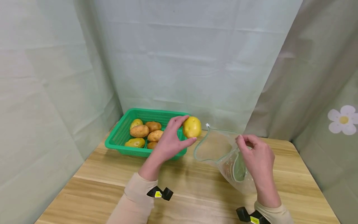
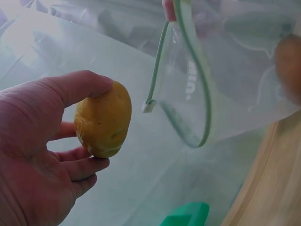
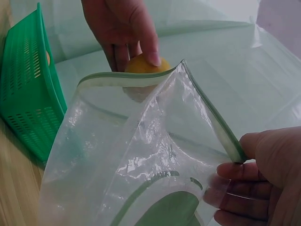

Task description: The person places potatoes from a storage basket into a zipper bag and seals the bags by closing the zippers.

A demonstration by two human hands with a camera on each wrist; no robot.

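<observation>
My left hand (image 1: 173, 140) grips a yellow potato (image 1: 191, 127) between thumb and fingers, just left of the open mouth of a clear zip bag (image 1: 221, 151). In the left wrist view the potato (image 2: 103, 120) sits in my fingers beside the bag's green-edged rim (image 2: 188, 84). My right hand (image 1: 255, 157) pinches the bag's near rim and holds it up off the table. In the right wrist view the bag (image 3: 141, 160) gapes open, with the potato (image 3: 141, 66) just behind its far rim under my left hand (image 3: 122, 28).
A green basket (image 1: 120, 137) with several potatoes (image 1: 144, 133) stands at the table's back left. The wooden table (image 1: 195, 193) is walled by pale curtains at the back and sides. A flower print (image 1: 343, 119) marks the right curtain.
</observation>
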